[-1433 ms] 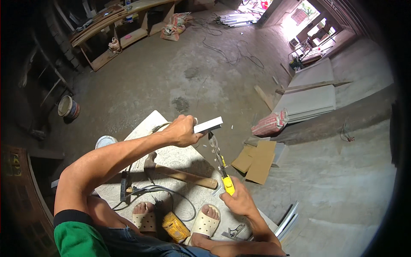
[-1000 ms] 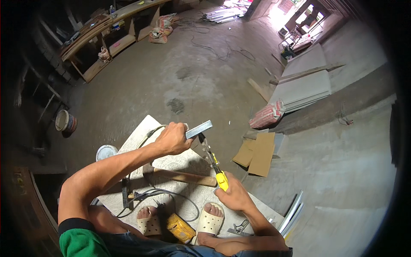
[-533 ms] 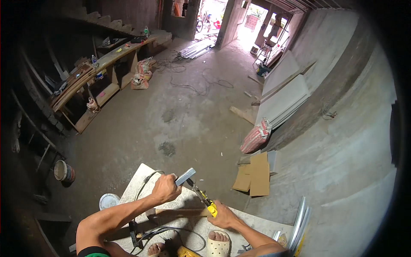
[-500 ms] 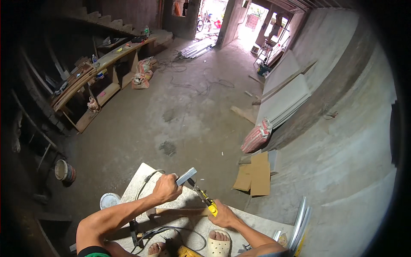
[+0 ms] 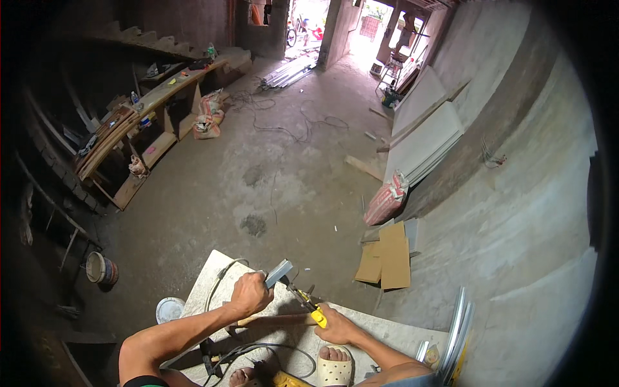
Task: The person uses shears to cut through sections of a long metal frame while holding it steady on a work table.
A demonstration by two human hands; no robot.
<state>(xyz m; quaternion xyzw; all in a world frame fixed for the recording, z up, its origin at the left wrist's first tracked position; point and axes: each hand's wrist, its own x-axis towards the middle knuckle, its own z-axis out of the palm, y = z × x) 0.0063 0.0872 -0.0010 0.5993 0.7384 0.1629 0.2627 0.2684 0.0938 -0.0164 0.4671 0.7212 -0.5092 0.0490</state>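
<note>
In my left hand (image 5: pixel 250 293), fingers wrapped round it, is a short piece of grey metal channel (image 5: pixel 278 273). My right hand (image 5: pixel 336 324) grips tin snips (image 5: pixel 318 316) with yellow handles. The snips' jaws meet the near side of the channel; whether they bite into it is too small to tell. Both hands are above a pale board (image 5: pixel 380 333). Across the board, below the hands, lies a wooden handle (image 5: pixel 280 320). A black cable (image 5: pixel 303 353) loops near my feet, beside a yellow tool (image 5: pixel 290 380) partly cut off by the lower edge.
Metal channels (image 5: pixel 459 329) lean at the right. Cardboard (image 5: pixel 394 258), a striped sack (image 5: pixel 387 201) and stacked sheets (image 5: pixel 425 145) line the right wall. A bucket (image 5: pixel 102 269) and white lid (image 5: pixel 169 309) are at left. Beyond stands a wooden bench (image 5: pixel 158 97); cables (image 5: pixel 290 132) cross the floor.
The view has shifted a little. My hands hold the same channel and snips, and the snips' handles look closer together than before.
</note>
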